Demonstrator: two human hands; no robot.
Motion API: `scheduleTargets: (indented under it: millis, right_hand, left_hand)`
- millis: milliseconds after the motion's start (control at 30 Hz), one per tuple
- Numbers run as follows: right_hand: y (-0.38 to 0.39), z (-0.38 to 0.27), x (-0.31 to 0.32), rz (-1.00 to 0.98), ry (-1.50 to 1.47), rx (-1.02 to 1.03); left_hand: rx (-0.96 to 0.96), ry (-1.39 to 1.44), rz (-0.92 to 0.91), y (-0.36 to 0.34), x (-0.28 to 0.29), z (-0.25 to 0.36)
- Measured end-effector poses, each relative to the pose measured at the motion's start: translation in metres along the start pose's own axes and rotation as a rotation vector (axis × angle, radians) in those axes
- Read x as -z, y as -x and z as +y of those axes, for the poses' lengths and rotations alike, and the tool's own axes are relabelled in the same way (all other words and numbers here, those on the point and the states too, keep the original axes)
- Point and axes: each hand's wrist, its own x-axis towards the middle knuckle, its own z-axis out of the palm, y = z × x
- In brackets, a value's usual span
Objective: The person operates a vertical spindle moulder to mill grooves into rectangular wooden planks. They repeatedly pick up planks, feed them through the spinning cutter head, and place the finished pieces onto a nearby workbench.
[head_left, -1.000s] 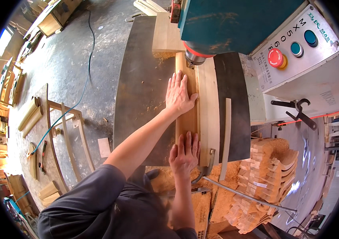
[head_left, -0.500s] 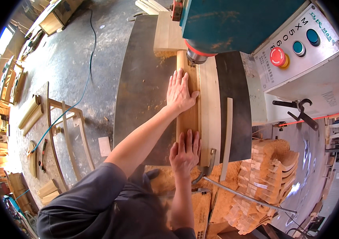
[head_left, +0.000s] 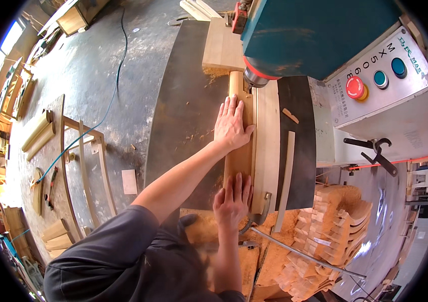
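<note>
So the wooden workpiece (head_left: 239, 160) is lying flat on the dark machine table (head_left: 186, 108), snug along the left side of a pale wooden fence (head_left: 266, 143). Its long axis runs pretty much straight away from the person, nearly parallel to that fence, with the far end right beside the drill-like spindle (head_left: 255, 78). Can't really see the near end, a hand covers it.

Both hands are open, nothing wrapped in a grip. The left hand (head_left: 232, 128) is palm down on the middle-to-far stretch, fingers nearly straight, just slightly apart and pointing away, thumb sticking out toward the fence. The right hand (head_left: 230, 202) has its fingers laid on the near part, a bit more spread, thumb off to the left.

Left forearm comes in diagonally from the lower left; the right one comes almost straight up from below, wrist near the table's front edge.
</note>
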Motion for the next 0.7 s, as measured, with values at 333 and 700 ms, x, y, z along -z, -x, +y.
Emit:
scheduleTargets:
  millis: [333,700]
  right_hand:
    - [0.040,-0.001,0.020,-0.008,0.040,0.015]
    - [0.106,-0.027,0.092,-0.240,-0.069,-0.364]
  left_hand:
    - [-0.004,0.005,-0.011,0.046,0.007,0.011]
    - [-0.042,0.085,-0.045,0.145,0.030,0.021]
